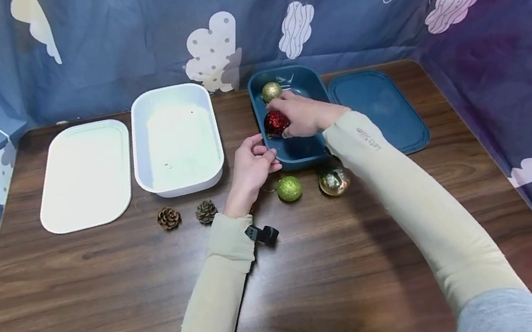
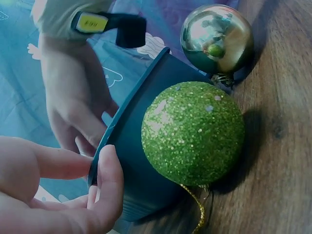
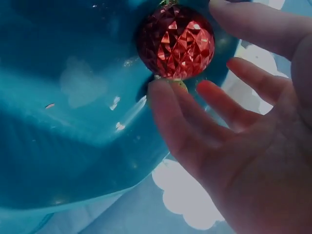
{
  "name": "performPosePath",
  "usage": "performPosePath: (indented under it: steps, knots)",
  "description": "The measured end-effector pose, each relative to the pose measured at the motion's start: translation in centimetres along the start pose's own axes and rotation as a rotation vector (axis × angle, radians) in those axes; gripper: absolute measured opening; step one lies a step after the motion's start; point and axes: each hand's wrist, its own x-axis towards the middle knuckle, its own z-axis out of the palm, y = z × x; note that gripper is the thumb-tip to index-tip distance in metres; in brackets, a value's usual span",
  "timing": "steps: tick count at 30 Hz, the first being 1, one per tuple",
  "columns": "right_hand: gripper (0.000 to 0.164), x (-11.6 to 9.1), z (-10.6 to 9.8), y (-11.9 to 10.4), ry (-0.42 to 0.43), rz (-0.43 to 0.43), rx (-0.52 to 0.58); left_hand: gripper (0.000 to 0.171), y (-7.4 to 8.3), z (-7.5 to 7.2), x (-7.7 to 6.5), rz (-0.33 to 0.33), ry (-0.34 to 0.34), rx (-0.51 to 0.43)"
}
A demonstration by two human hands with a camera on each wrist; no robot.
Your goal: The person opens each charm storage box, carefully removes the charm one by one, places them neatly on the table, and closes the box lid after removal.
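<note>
My left hand [image 1: 248, 170] pinches the rim of a dark blue plastic box [image 1: 301, 150] at its near left corner. In the left wrist view, thumb and fingers lie on either side of that rim [image 2: 124, 114]. My right hand [image 1: 307, 114] reaches inside the box, fingers spread beside a red faceted Christmas bauble [image 1: 276, 122]. The right wrist view shows the red bauble [image 3: 176, 43] between thumb and forefinger without a clear grip; whether they touch it I cannot tell. A gold glitter bauble [image 1: 272, 91] lies farther back in the box.
In front of the box are a green glitter bauble [image 1: 289, 188] and a shiny gold bauble [image 1: 334, 182]. Two pine cones [image 1: 168, 218] lie to the left. A white box [image 1: 185, 186], a white lid [image 1: 85, 175] and a blue lid [image 1: 380, 108] also rest on the table.
</note>
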Motion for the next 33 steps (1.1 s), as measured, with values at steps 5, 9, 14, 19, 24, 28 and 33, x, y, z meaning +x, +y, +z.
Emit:
performPosePath:
  steps: [5,9,14,19,24,28,33]
  knots:
    - [0.066,1.7,0.2,-0.6,-0.032,0.035,-0.047,0.053,-0.1,-0.2,0.0,0.011,0.001,-0.001]
    - [0.064,2.4,0.5,-0.6,-0.059,0.037,-0.062,0.053,-0.3,-0.3,0.1,0.01,0.008,0.001]
    - [0.058,2.7,0.9,-0.2,-0.055,0.002,-0.068,0.052,-0.4,-0.4,0.3,0.0,0.012,0.001]
    - [0.057,2.4,1.2,-0.2,-0.045,0.022,-0.081,0.052,-0.4,-0.5,0.4,-0.012,-0.005,-0.024]
    - [0.053,1.8,1.3,-0.8,-0.079,0.028,-0.127,0.051,-0.5,-0.5,0.5,-0.025,-0.01,-0.041]
    - [0.051,1.1,1.2,-1.2,-0.119,0.019,-0.147,0.051,-0.6,-0.6,0.5,-0.025,-0.013,-0.051]
    - [0.053,0.3,0.9,-1.2,-0.138,-0.01,-0.145,0.053,-0.5,-0.7,0.6,-0.025,-0.019,-0.045]
